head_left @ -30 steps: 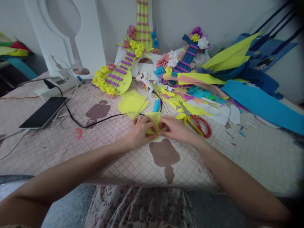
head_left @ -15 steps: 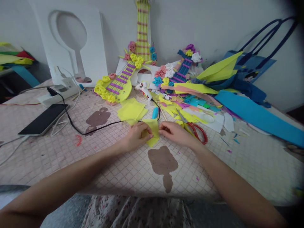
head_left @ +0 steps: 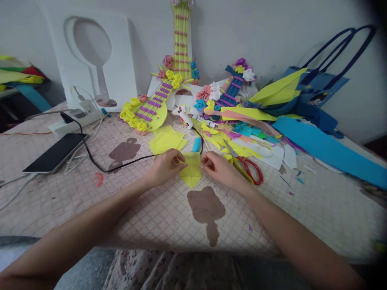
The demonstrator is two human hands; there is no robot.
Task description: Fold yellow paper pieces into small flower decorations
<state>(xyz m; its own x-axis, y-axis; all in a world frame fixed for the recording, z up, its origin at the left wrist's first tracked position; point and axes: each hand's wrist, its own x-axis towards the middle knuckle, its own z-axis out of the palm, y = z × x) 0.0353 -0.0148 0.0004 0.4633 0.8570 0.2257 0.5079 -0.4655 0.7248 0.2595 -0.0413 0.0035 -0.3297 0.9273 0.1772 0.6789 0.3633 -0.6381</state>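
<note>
A small sheet of yellow crepe paper [head_left: 191, 171] is held up between my two hands over the table, its lower end pointed. My left hand [head_left: 169, 165] pinches its left edge, fingers closed. On the opposite edge, the fingertips of my right hand [head_left: 213, 164] are pressed together on the paper. Just behind lies a stack of yellow paper squares [head_left: 167, 139]. A light-blue capped piece [head_left: 196, 144] sits beyond the paper, and red-handled scissors [head_left: 250, 169] rest to the right of my right hand.
Paper-flowered guitar models [head_left: 151, 106] lean at the back. A white glue gun [head_left: 185, 117] lies before them near scattered paper scraps [head_left: 223, 135]. At left are a phone [head_left: 56, 153], a power strip [head_left: 75, 121] and a black cable [head_left: 130, 162]. A blue bag [head_left: 332, 82] stands far right.
My left hand has shifted slightly left to the paper's side edge. More of the yellow sheet now shows, spread between both hands.
</note>
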